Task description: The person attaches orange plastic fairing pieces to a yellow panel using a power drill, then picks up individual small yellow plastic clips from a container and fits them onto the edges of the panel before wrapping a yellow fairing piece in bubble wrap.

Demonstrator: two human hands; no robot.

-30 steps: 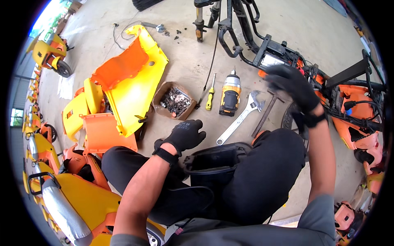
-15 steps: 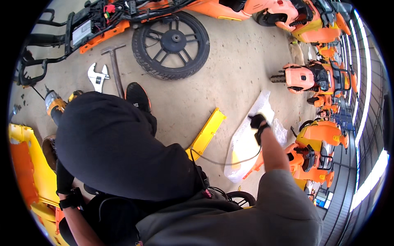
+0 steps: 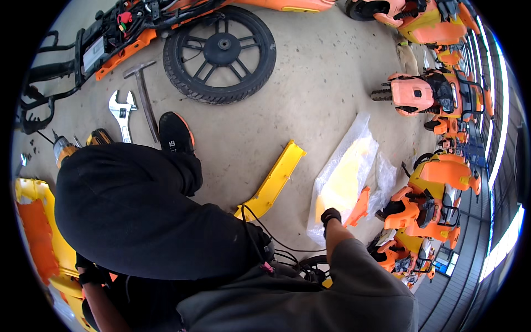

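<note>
A yellow panel [image 3: 349,178] lies inside clear bubble wrap [image 3: 362,128] on the floor to my right. Gloved in black, my right hand [image 3: 331,216] is closed at the near end of this bundle, apparently on the wrap; its fingertips are hard to make out. My left hand [image 3: 91,270], also gloved, is low beside my bent left leg, close to yellow and orange body panels [image 3: 41,221]. The leg and shadow hide its fingers. Between my legs and the bundle lies a narrow yellow trim piece [image 3: 274,180]. A dark cable [image 3: 293,247] runs near my right knee.
Ahead stands a stripped orange scooter frame [image 3: 124,61] with a wheel [image 3: 221,52] lying by it. A hammer [image 3: 145,99], an adjustable wrench [image 3: 122,113] and a power drill [image 3: 63,149] lie near my foot. Orange parked scooters [image 3: 415,94] line the right side.
My right hand has moved from the middle of the wrapped panel toward its near end. More yellow shows through the wrap. My left hand stays low by my leg; the view has shifted slightly.
</note>
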